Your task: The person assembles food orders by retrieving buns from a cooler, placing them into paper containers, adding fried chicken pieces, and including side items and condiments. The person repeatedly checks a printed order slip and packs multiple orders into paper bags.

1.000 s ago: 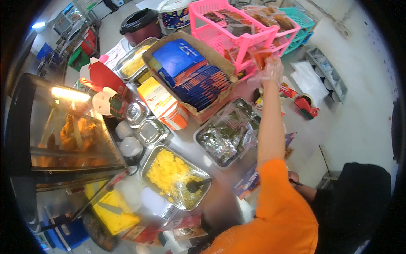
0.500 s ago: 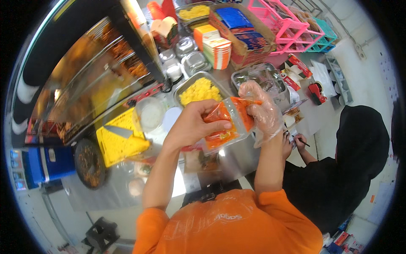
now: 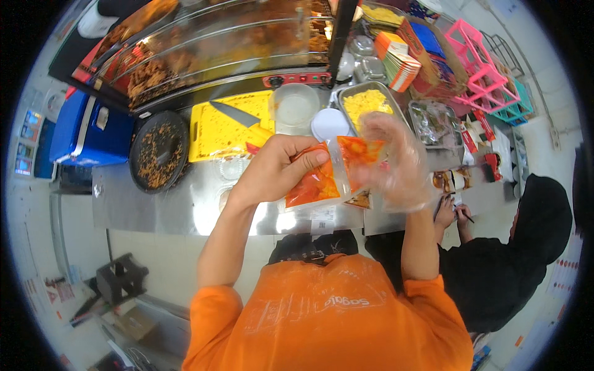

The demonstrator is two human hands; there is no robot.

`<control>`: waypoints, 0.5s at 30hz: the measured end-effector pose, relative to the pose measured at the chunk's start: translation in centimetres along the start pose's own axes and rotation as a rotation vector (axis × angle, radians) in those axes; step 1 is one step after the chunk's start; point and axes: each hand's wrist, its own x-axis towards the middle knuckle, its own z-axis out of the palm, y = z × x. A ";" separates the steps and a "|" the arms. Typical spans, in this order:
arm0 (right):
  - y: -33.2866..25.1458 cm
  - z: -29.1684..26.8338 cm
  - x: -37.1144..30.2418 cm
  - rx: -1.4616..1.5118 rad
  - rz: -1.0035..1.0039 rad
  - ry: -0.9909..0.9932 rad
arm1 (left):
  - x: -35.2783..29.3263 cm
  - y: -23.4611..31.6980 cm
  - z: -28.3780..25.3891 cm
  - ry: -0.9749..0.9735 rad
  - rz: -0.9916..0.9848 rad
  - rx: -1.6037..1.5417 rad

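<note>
Brought from the pink rack point(image 3: 481, 75), the orange-red packet point(image 3: 312, 184) is gripped by the left fingers point(image 3: 306, 162) above the worktop point(image 3: 145, 211), while the hold of the right fingers point(image 3: 378, 127), blurred beside it, cannot be told.

- You are in what looks like a food shop's kitchen.
- Ahead of you, a glass display cabinet point(image 3: 235, 52) holds browned food point(image 3: 148, 73).
- Your steel counter point(image 3: 139, 213) carries a yellow cutting board point(image 3: 203, 133), a knife point(image 3: 234, 114), a black pan point(image 3: 162, 119), yellow food point(image 3: 368, 102) and stacked cartons point(image 3: 401, 69).
</note>
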 end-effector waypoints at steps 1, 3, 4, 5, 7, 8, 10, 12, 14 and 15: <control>-0.8 1.9 -0.4 -0.148 -0.105 -0.063 | -0.9 -0.8 -0.4 0.077 -0.011 -0.081; -0.8 4.9 -2.1 -0.322 -0.275 -0.100 | -1.3 -2.5 0.0 0.113 -0.049 -0.301; 0.0 6.5 -2.8 -0.334 -0.347 -0.086 | -1.7 -3.4 0.2 0.124 -0.074 -0.410; 0.4 7.1 -3.1 -0.259 -0.305 -0.130 | -2.3 -4.8 -0.4 0.062 -0.138 -0.330; 1.3 7.3 -3.8 -0.116 -0.209 -0.217 | -2.6 -8.2 -2.7 -0.075 -0.271 -0.177; 1.3 7.4 -3.4 -0.134 -0.127 -0.448 | -2.7 -9.0 -4.2 -0.212 -0.320 0.264; 0.9 7.0 -1.4 -0.170 0.042 -0.914 | -3.3 -9.8 -4.4 -0.288 -0.208 0.195; 0.3 6.8 -0.4 -0.234 0.278 -1.185 | -4.0 -8.6 -2.1 -0.353 -0.031 0.026; 1.2 6.9 -0.5 -0.080 0.362 -1.292 | -4.0 -8.0 -1.2 -0.414 -0.127 0.247; 1.2 6.9 -1.1 -0.062 0.330 -1.222 | -4.1 -8.1 -0.8 -0.443 -0.174 0.358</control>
